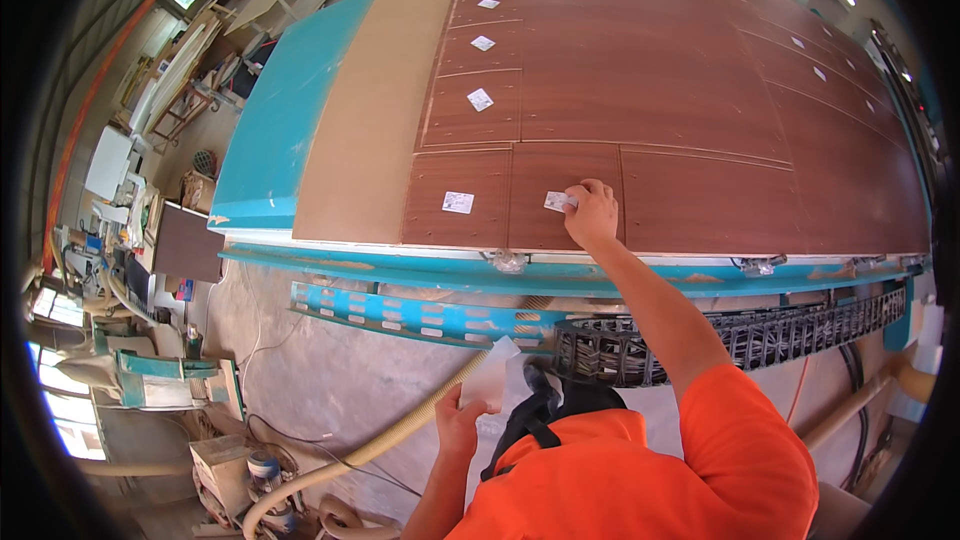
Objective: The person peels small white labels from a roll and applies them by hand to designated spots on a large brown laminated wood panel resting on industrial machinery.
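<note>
With its fingers curled, my right hand [592,210] is at the right edge of a small white label [558,201], which lies on a square brown wood-grain panel [540,230] near the front edge of the machine bed. Part of the label is hidden under the fingertips. My left hand [460,423] is lower down near my body, closed on a pale paper sheet [490,375] that stands up from the fingers. Left of the right hand, another white label [458,202] lies on the neighbouring cut panel [430,225]. A tilted label [480,100] sits on a panel farther back.
The large brown board [650,60] is cut into several pieces, several with labels. Beside it are a bare tan strip [375,90] and a turquoise surface [285,110]. A black cable chain [640,348] runs along the front. A ribbed yellowish hose [390,432] crosses the floor.
</note>
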